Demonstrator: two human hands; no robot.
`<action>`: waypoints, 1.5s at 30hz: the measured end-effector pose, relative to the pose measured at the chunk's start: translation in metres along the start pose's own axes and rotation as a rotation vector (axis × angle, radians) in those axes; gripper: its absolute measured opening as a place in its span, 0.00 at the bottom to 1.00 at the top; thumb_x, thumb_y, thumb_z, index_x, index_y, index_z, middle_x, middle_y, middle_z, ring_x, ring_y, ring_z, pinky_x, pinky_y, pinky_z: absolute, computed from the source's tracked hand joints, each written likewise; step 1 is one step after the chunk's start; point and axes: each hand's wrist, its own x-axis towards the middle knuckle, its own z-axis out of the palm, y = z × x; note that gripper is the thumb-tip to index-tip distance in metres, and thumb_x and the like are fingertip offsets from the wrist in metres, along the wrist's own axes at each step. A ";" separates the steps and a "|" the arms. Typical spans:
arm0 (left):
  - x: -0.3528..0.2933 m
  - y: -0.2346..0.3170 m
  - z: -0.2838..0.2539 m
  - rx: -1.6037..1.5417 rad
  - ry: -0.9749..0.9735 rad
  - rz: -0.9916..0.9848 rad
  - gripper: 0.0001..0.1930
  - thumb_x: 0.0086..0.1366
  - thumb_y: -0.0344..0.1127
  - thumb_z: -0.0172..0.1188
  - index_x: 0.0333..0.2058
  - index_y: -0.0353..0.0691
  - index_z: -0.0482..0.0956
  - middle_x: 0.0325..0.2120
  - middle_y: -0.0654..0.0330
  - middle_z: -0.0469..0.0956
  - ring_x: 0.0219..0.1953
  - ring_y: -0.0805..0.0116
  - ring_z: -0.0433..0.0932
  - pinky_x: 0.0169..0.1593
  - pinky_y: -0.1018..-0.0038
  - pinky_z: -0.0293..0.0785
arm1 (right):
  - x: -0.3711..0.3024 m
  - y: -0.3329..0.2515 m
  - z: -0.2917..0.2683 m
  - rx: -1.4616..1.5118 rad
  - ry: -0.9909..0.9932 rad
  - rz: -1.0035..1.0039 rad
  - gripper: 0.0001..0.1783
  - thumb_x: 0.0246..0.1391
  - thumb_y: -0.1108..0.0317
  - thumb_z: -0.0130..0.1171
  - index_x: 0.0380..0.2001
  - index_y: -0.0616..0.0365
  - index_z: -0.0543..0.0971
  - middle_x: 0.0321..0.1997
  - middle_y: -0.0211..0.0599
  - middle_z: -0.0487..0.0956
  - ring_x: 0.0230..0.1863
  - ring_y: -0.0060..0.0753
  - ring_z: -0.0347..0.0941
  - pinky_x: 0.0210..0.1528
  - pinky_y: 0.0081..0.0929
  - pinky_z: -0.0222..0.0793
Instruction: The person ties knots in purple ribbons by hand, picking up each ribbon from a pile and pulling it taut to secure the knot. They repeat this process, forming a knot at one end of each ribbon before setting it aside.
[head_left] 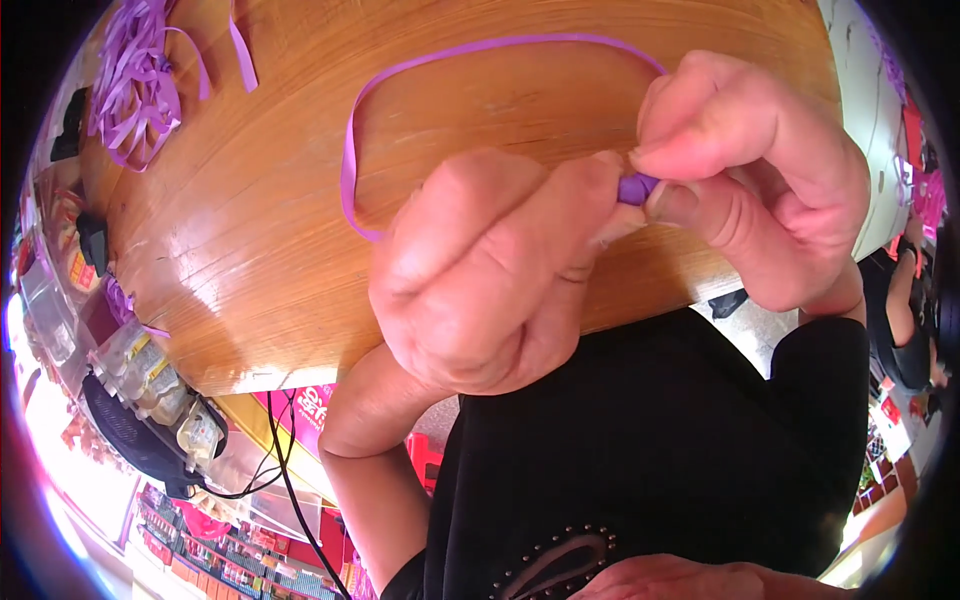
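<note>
A narrow purple ribbon [349, 165] makes a wide loop over the wooden tabletop, one end running to my left hand and the other to my right. Between my fingertips sits a small, tightly wrapped section of purple ribbon [634, 190]. My left hand [480, 270] is closed, its thumb and index finger pinching the left side of that section; the palm and other fingers are hidden. From the right, my right hand [770, 170] pinches the same section between thumb and index finger. Both hands are above the table's near edge.
A tangled heap of purple ribbon [135, 85] lies at the table's far left, beside a loose ribbon strip [241, 50]. Clear plastic packs [150, 370] stand off the left edge. Black cables [285, 470] hang below the wooden table [250, 220]. Another person [900, 320] is at the right.
</note>
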 end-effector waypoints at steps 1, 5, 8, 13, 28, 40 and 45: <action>-0.001 -0.002 0.002 0.018 0.034 0.058 0.08 0.56 0.26 0.63 0.36 0.35 0.76 0.30 0.57 0.76 0.29 0.67 0.73 0.34 0.75 0.70 | -0.001 -0.003 0.002 0.067 0.020 0.078 0.10 0.50 0.82 0.58 0.37 0.65 0.73 0.33 0.40 0.72 0.31 0.26 0.68 0.32 0.20 0.63; -0.003 -0.006 0.002 0.160 0.053 0.192 0.10 0.56 0.26 0.64 0.36 0.34 0.76 0.31 0.55 0.77 0.28 0.66 0.73 0.31 0.73 0.71 | -0.005 -0.005 0.002 0.262 0.084 0.305 0.08 0.51 0.82 0.57 0.35 0.64 0.72 0.33 0.39 0.71 0.31 0.24 0.68 0.33 0.19 0.63; -0.001 -0.008 0.005 0.146 0.092 0.190 0.09 0.56 0.26 0.63 0.36 0.34 0.76 0.30 0.55 0.77 0.28 0.65 0.73 0.32 0.73 0.72 | -0.006 -0.005 0.005 0.357 0.144 0.354 0.07 0.51 0.80 0.57 0.35 0.65 0.74 0.33 0.39 0.72 0.32 0.24 0.68 0.34 0.19 0.64; 0.006 -0.012 0.009 -0.041 0.110 0.058 0.05 0.59 0.26 0.59 0.35 0.35 0.76 0.29 0.58 0.77 0.30 0.71 0.72 0.38 0.77 0.69 | 0.009 -0.009 -0.006 0.385 0.140 0.278 0.09 0.49 0.78 0.62 0.35 0.63 0.76 0.31 0.38 0.78 0.32 0.24 0.74 0.34 0.19 0.71; 0.010 -0.019 0.019 -0.666 0.190 -0.239 0.05 0.64 0.29 0.54 0.38 0.36 0.76 0.37 0.60 0.77 0.32 0.80 0.69 0.36 0.85 0.63 | 0.021 -0.028 -0.022 0.171 0.085 0.590 0.14 0.52 0.79 0.58 0.44 0.65 0.74 0.40 0.41 0.78 0.40 0.26 0.75 0.43 0.18 0.72; 0.014 -0.007 0.005 -0.990 0.182 -0.529 0.12 0.63 0.25 0.56 0.46 0.34 0.75 0.34 0.62 0.79 0.31 0.82 0.72 0.33 0.85 0.68 | 0.018 0.001 -0.017 -0.038 0.082 0.004 0.18 0.53 0.78 0.57 0.48 0.65 0.72 0.38 0.40 0.78 0.38 0.27 0.76 0.43 0.19 0.72; 0.021 -0.003 0.018 -0.783 0.087 -0.359 0.16 0.61 0.30 0.59 0.48 0.37 0.75 0.25 0.68 0.78 0.19 0.87 0.63 0.20 0.89 0.53 | 0.032 0.021 -0.007 -0.046 0.113 -0.409 0.20 0.54 0.76 0.57 0.51 0.64 0.69 0.34 0.38 0.79 0.36 0.26 0.77 0.40 0.18 0.71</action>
